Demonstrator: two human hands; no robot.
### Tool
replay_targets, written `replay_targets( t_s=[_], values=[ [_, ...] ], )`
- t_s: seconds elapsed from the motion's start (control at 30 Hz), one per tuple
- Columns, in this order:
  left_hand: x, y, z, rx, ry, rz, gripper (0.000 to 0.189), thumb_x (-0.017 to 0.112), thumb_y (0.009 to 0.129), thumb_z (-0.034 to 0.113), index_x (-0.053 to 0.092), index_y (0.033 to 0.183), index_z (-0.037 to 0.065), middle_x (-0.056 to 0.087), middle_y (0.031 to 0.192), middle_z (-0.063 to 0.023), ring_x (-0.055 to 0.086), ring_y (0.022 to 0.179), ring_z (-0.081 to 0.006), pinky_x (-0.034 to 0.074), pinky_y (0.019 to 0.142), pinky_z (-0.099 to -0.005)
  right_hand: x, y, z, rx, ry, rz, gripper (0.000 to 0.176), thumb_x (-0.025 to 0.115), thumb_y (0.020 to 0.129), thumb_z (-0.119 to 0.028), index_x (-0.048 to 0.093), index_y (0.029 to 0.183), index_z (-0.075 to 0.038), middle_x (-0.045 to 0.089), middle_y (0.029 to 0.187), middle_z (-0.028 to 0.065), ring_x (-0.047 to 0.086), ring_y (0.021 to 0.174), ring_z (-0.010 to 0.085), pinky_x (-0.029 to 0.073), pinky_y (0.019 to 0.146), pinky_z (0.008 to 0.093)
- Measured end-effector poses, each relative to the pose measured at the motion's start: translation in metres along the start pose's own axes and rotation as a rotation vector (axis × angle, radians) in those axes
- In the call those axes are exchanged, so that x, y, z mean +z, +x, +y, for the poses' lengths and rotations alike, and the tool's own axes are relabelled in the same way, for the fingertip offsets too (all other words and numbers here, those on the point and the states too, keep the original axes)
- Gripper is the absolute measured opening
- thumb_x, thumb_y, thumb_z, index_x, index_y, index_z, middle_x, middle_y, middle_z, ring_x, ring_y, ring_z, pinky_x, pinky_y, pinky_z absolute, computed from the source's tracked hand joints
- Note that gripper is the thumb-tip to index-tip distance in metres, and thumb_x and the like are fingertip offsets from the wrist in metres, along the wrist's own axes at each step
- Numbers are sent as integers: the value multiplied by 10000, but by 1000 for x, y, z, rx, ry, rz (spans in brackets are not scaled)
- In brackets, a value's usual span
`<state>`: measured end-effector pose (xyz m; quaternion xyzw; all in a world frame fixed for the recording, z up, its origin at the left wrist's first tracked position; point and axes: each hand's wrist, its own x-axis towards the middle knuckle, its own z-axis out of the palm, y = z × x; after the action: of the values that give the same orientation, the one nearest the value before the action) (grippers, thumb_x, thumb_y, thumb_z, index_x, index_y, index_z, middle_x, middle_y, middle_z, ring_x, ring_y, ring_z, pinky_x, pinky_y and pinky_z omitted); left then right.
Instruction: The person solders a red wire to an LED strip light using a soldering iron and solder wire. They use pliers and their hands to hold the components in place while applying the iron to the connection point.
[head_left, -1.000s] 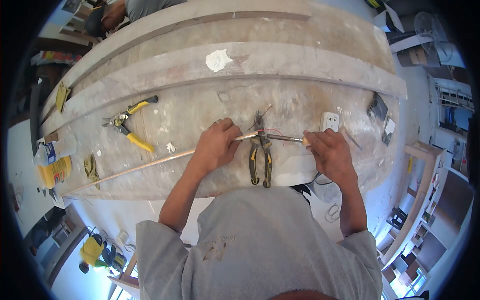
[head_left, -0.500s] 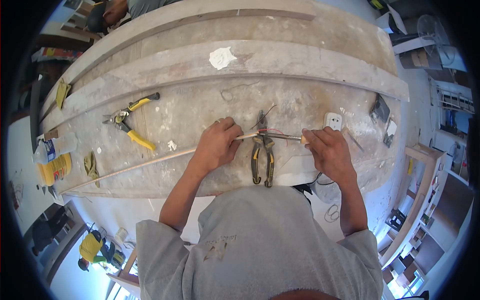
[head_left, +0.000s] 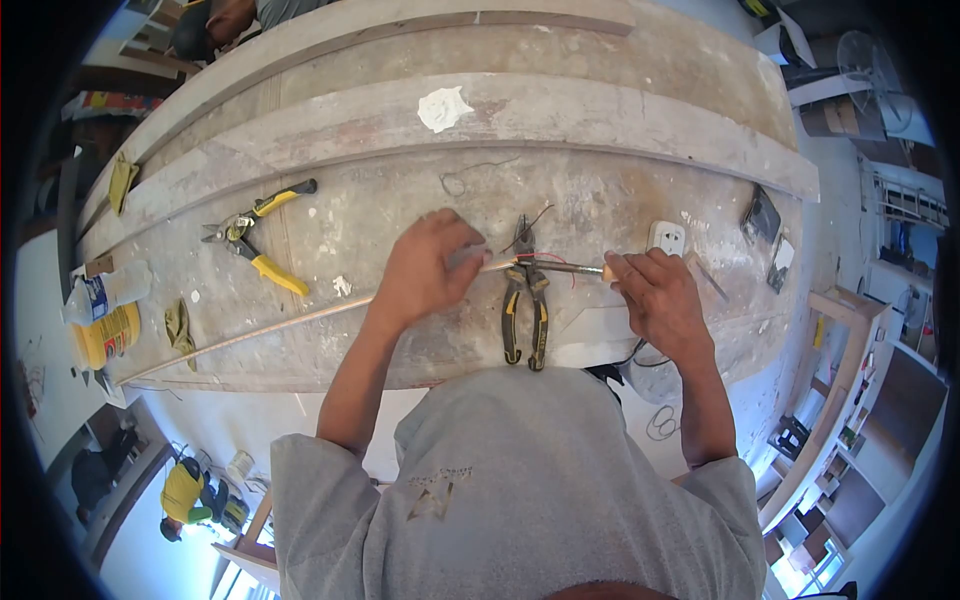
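Observation:
My right hand (head_left: pixel 655 298) is wrapped round the handle of a soldering iron (head_left: pixel 580 268), whose shaft points left across the jaws of black-and-yellow pliers (head_left: pixel 525 310). Thin red and dark wires (head_left: pixel 545 257) lie at the plier jaws. Just left of them, my left hand (head_left: pixel 430 265) is lifted with thumb and fingers apart, over the end of a long thin strip (head_left: pixel 280 325). That strip runs down to the left edge of the table. Nothing shows between the fingers of my left hand.
Yellow-handled snips (head_left: pixel 243 228) lie at the left, near a bottle (head_left: pixel 108 295) and a yellow container (head_left: pixel 110 335). A white socket (head_left: pixel 667 238) is beyond my right hand. Long boards (head_left: pixel 350 125) cross the far side. A person in yellow (head_left: pixel 182 490) is at lower left.
My left hand has let go of the strip, its fingers now spread and raised slightly. My right hand has hardly moved and keeps its hold.

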<state>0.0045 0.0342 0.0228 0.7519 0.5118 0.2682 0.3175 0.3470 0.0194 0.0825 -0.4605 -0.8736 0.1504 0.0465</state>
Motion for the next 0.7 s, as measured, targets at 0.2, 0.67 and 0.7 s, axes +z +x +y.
replay_targets(
  t_s=[0.2,0.67,0.7],
  values=[
    [5,70,8,-187,-138,-186,209,816,856,230,765,880,29,743,899,-179,714,846,-414,573,788,-511,0,-1,-2,6,-23,2,417,763,864,-58,754,1281,-39,758,1087,51,661,944,242,505,793,421],
    [21,117,10,-61,-177,-299,238,821,894,252,751,864,26,746,800,-124,680,668,-244,545,653,-401,1,-2,-3,-10,-40,25,490,808,831,-34,726,1314,-32,752,1074,57,655,929,258,495,773,418],
    [14,115,8,-61,-179,-303,238,821,894,252,751,864,26,746,800,-124,680,668,-244,545,653,-401,1,-2,-3,-9,-37,27,493,808,831,-32,725,1316,-32,752,1074,57,655,930,259,495,774,418]
  ],
)
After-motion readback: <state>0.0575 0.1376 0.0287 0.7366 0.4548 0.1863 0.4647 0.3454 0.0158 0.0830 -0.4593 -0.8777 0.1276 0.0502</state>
